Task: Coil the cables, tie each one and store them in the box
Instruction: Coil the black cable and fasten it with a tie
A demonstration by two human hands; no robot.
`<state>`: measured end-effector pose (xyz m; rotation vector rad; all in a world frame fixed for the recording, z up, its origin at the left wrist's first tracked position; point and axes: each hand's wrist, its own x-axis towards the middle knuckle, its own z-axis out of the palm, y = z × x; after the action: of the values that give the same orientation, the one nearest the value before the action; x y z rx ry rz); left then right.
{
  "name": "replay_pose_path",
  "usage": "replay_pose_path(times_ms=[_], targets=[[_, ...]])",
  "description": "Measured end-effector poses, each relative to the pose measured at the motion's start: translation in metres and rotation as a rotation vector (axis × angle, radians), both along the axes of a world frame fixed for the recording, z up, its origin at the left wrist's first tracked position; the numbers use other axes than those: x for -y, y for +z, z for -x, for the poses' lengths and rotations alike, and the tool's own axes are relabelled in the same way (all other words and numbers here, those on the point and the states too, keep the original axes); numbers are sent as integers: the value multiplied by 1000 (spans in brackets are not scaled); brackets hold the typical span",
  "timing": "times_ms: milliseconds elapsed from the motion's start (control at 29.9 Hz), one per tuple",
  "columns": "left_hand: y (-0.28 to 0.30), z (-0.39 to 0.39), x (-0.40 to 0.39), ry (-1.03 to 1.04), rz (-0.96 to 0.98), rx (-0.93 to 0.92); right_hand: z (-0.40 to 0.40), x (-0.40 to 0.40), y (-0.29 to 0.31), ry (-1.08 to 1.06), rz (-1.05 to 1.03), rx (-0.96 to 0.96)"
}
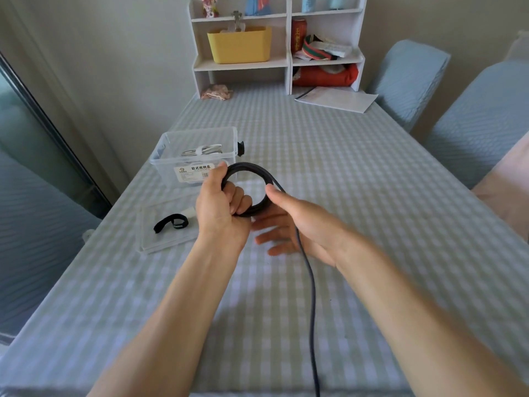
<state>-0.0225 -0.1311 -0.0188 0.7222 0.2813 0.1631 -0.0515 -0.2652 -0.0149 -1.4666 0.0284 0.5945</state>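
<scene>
My left hand [221, 206] grips a coil of black cable [254, 170] held above the checked table, thumb on the top of the loops and fingers curled through them. My right hand [297, 222] is at the coil's right side, its thumb against the cable and its fingers stretched out under the loops. The cable's loose tail [312, 296] runs down across my right palm and off the near table edge. Behind the coil stands a clear plastic box [171, 141] holding white coiled cables [206, 151]. A black strap tie [171, 222] lies on the clear lid [148, 242] to the left.
A white shelf unit [289, 64] with a yellow bin [240, 44] stands at the table's far end, papers [337, 99] beside it. Blue covered chairs [409, 78] line the right side. A small black object [241, 148] sits right of the box. A wall and dark frame run on the left.
</scene>
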Motion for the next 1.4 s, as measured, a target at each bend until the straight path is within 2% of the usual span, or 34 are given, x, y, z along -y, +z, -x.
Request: replay_pose_path(times_ms=[267, 434, 534, 668, 801, 868, 935, 1069, 1135, 1302, 1403], targets=[[-4, 5, 17, 7, -76, -65, -10, -10, -15, -293, -204, 116], [0, 9, 21, -158, -28, -1, -13, -2, -15, -354, -496, 108], [4, 11, 19, -280, 40, 45, -14, 0, -14, -386, -584, 106], [5, 13, 15, -346, 29, 96, -17, 4, -13, -405, -589, 138], [5, 14, 17, -352, -268, 42, -18, 9, -11, -424, -537, 203], [6, 14, 16, -353, -339, 27, -18, 12, -9, -404, -488, 219], [9, 13, 13, -364, -354, 9, -19, 15, -9, -336, -352, 243], [10, 12, 7, -522, -390, -114, -14, 16, -10, -118, 24, 316], [8, 11, 8, -524, -387, -120, -13, 17, -9, -127, -26, 262], [6, 9, 8, -346, -266, -59, -11, 17, -8, -132, -430, 53], [5, 9, 6, -316, -257, -44, -12, 11, -11, -152, -471, 58]])
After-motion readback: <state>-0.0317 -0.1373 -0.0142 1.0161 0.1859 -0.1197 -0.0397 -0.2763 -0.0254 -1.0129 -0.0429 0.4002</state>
